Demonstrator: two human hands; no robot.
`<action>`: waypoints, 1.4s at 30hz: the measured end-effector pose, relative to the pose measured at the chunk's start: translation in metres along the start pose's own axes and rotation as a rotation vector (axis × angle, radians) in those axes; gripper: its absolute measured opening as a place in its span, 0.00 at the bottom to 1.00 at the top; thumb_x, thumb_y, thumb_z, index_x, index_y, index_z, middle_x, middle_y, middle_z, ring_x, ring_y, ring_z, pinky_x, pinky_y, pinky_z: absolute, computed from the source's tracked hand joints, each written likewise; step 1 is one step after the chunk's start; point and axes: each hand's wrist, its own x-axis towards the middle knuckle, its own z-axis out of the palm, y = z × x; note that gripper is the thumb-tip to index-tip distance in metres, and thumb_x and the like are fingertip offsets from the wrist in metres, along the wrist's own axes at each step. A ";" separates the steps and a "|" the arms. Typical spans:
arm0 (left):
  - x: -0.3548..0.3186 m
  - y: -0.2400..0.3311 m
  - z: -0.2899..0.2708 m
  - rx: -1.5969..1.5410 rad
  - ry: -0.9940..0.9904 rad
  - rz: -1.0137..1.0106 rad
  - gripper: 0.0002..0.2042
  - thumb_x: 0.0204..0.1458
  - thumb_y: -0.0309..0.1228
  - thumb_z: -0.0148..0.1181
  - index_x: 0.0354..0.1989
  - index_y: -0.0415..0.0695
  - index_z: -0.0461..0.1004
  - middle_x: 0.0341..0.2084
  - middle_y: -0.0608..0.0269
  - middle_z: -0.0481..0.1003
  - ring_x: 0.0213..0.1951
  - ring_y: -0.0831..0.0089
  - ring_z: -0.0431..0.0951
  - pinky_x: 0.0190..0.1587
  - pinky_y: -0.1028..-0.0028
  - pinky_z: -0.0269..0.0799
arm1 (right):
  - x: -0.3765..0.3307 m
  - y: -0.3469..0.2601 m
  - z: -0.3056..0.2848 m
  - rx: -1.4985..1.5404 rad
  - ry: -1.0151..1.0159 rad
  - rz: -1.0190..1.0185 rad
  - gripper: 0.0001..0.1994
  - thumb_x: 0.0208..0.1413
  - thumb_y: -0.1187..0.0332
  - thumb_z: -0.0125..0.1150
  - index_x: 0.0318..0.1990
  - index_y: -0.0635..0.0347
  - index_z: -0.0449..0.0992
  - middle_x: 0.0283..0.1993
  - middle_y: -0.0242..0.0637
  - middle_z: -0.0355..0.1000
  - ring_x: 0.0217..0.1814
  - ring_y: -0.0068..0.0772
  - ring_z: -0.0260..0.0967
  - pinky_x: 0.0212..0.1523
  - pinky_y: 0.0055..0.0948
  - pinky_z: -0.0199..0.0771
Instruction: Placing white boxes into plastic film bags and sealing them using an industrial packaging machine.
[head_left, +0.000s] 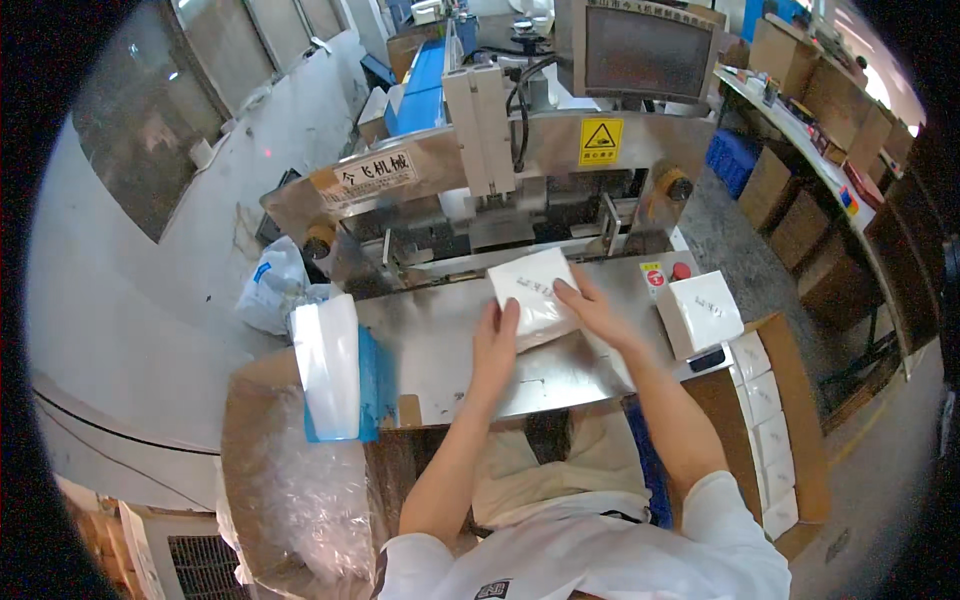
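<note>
— White, flat and bagged in clear film: the packet [533, 292] lies on the steel table [440, 360] of the machine, its far edge toward the infeed slot [500, 255].

— Which hand has it?

— Both. The left hand [494, 345] presses on the near left corner, fingers together and thumb tucked along the edge. The right hand [592, 308] lies flat on the right side, fingers spread a little. Neither is clamped around it; they rest on top.

— How does it lie?

— Tilted: its long axis runs from near left to far right, away from the person. The right hand is further up it, so nearer the slot.

— Around it?

— A white box [700, 312] stands just right of the right hand, beside a red button [681, 271]. More white boxes [766, 430] fill a carton at the right. Left, well apart, a stack of clear bags [328, 365] in a blue holder.
</note>
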 end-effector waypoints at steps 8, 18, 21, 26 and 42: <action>-0.023 -0.030 0.052 -0.260 -0.305 -0.054 0.25 0.63 0.40 0.58 0.59 0.30 0.65 0.38 0.62 0.75 0.38 0.76 0.73 0.41 0.73 0.70 | -0.067 -0.039 -0.086 -0.448 0.032 -0.032 0.35 0.62 0.58 0.60 0.71 0.66 0.55 0.69 0.56 0.61 0.73 0.48 0.57 0.69 0.36 0.58; 0.153 -0.049 0.026 1.200 -0.457 0.165 0.27 0.60 0.50 0.49 0.49 0.36 0.78 0.58 0.37 0.69 0.63 0.48 0.67 0.64 0.53 0.63 | -0.130 -0.085 -0.087 -0.153 -0.117 -0.195 0.32 0.54 0.72 0.65 0.67 0.62 0.63 0.73 0.48 0.58 0.75 0.46 0.55 0.70 0.39 0.58; 0.173 -0.043 0.031 1.135 -0.641 0.027 0.25 0.61 0.48 0.49 0.47 0.35 0.79 0.50 0.40 0.76 0.56 0.47 0.74 0.59 0.55 0.68 | -0.133 -0.084 -0.087 -0.287 -0.117 -0.259 0.30 0.55 0.73 0.63 0.67 0.62 0.64 0.72 0.50 0.59 0.75 0.49 0.55 0.70 0.39 0.56; 0.138 -0.034 0.012 0.721 -0.434 0.126 0.21 0.62 0.43 0.52 0.48 0.36 0.78 0.44 0.47 0.80 0.50 0.56 0.79 0.55 0.62 0.72 | -0.128 -0.062 -0.090 -0.215 -0.089 -0.234 0.25 0.57 0.74 0.60 0.63 0.63 0.68 0.69 0.47 0.63 0.71 0.45 0.61 0.65 0.37 0.65; -0.133 -0.011 -0.473 1.316 0.698 -0.096 0.29 0.64 0.48 0.51 0.59 0.31 0.69 0.54 0.44 0.75 0.57 0.53 0.74 0.58 0.60 0.69 | -0.062 -0.054 -0.051 -0.842 -0.256 -0.546 0.25 0.57 0.61 0.61 0.59 0.62 0.70 0.62 0.48 0.69 0.70 0.54 0.59 0.71 0.56 0.52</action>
